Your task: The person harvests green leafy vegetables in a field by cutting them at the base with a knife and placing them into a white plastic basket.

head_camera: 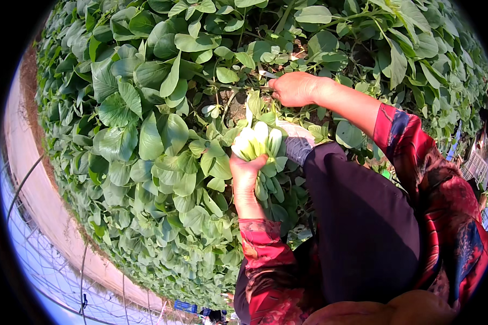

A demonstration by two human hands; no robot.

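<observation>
My left hand (246, 170) grips a bunch of leafy greens (257, 141) that look like bok choy. Their pale, cut stem ends point up past my thumb, and the leaves hang below my fist. Farther forward, my right hand (295, 88) is closed low among the plants. A short metal blade (267, 74), apparently a knife's, sticks out beyond its fingers; the handle is hidden in the fist. Bare soil (236, 106) shows between the stems just left of that hand. Beside the bunch is my shoe (297, 140), partly covered by leaves.
Dense leafy plants (146, 138) surround me, with a taller plant (396, 53) at upper right. A pale path (36, 134) and a metal frame (82, 276) run along the left. A blue crate (185, 306) stands at the bottom, a light-coloured crate (475, 167) at far right.
</observation>
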